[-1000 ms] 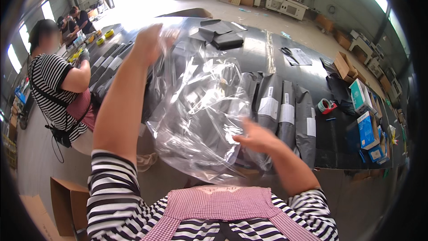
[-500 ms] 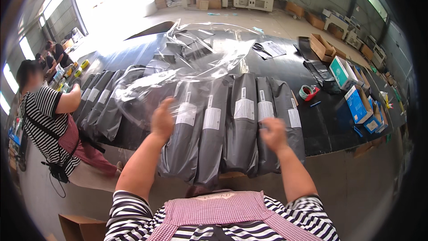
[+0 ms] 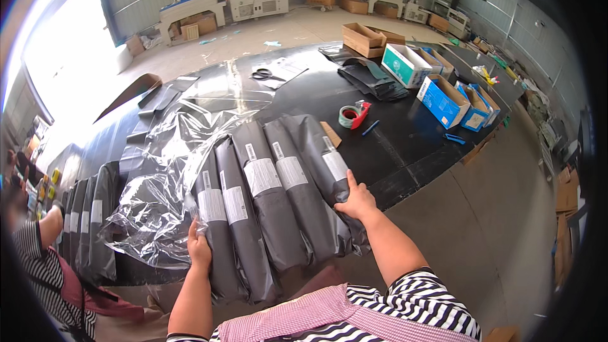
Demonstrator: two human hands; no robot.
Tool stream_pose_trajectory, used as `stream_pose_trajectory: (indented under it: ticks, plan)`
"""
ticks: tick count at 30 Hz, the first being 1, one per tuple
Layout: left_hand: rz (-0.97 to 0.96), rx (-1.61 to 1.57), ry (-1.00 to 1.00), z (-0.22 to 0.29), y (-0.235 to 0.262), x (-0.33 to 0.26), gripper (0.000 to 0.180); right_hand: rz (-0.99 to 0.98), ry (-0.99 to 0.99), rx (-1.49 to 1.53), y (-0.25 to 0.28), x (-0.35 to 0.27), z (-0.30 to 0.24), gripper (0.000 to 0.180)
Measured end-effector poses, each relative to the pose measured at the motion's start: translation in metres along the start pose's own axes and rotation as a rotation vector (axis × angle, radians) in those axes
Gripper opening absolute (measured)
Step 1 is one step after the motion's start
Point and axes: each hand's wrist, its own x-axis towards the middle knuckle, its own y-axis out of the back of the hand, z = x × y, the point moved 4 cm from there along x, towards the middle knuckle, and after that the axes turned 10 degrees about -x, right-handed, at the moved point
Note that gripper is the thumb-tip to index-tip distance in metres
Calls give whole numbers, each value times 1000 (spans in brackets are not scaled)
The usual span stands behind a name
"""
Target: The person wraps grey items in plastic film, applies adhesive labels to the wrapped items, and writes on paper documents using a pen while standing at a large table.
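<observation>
Several grey plastic-wrapped packages with white labels lie side by side at the near table edge. Against the outer side of the leftmost package (image 3: 214, 240) rests my left hand (image 3: 199, 248), its fingers pointing up, partly hidden by the package and clear film. My right hand (image 3: 356, 199) presses on the outer side of the rightmost package (image 3: 316, 155), thumb and fingers stretched apart. Between these two lie more grey packages (image 3: 277, 221). A large crumpled clear plastic bag (image 3: 152, 206) spreads left of the row, reaching my left hand.
On the black table (image 3: 405, 171), a tape roll with red dispenser (image 3: 353, 115), blue pen (image 3: 371, 128), blue cutter (image 3: 455, 139) and scissors (image 3: 266, 75) lie beyond the row. Open boxes (image 3: 443, 100) stand right. A co-worker (image 3: 38, 259) stands left beside more grey packages (image 3: 101, 215).
The view has swung right. My hands have gone from above the packages to the row's two outer sides. The clear bag, billowing before, now lies collapsed left of the row.
</observation>
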Motion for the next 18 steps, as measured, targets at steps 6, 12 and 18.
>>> stream_pose_trajectory:
  ticks: [6,12,18]
  plan:
    - [95,-92,61,-2,-111,-10,53,56,52,-48,30,46,42,112]
    - [147,-167,4,-4,-212,15,51,103,28,-138,60,119,98,111]
    - [148,-33,-11,-18,-301,44,51,109,-58,-147,78,188,151,105]
